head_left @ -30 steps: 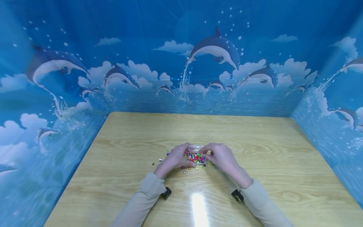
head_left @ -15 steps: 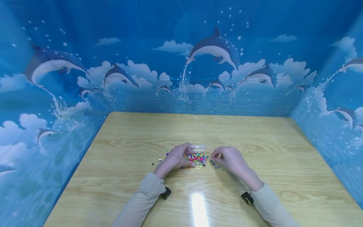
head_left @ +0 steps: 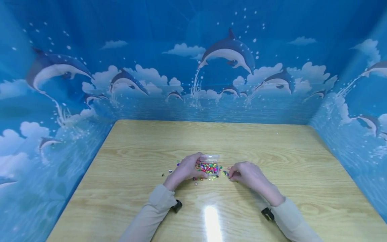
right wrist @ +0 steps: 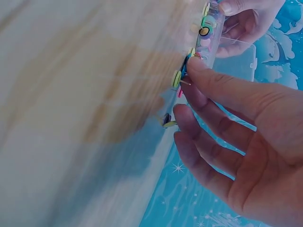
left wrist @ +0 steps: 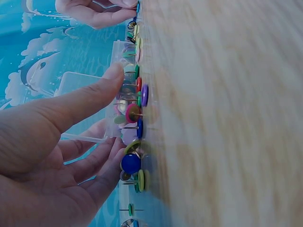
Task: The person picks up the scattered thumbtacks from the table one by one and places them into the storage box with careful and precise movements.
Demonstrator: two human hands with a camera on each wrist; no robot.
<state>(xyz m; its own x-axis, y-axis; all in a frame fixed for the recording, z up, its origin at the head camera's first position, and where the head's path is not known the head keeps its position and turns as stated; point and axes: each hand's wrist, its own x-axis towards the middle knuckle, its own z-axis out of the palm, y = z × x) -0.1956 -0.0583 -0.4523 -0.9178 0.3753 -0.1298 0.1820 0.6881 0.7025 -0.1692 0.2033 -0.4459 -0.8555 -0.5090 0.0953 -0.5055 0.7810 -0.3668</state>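
Observation:
My left hand holds a small clear plastic box on the table, thumb at its near side and fingers at the far side. The box's clear lid is flipped back, and many coloured thumbtacks lie inside. To the right of the box, my right hand is down among loose tacks, thumb and forefinger pinching at a blue thumbtack, mostly hidden by the thumb. A yellow-green thumbtack stands right by the forefinger, its pin pointing toward the hand.
Loose thumbtacks lie around the box on the wooden table: a silver one in front, a dark one far left, and a yellow-green one below the right fingers. A blue dolphin-print curtain encloses the back and sides.
My right hand has moved from over the open box rightward, then down and toward me to the loose thumbtacks. The left hand and the box have stayed in place.

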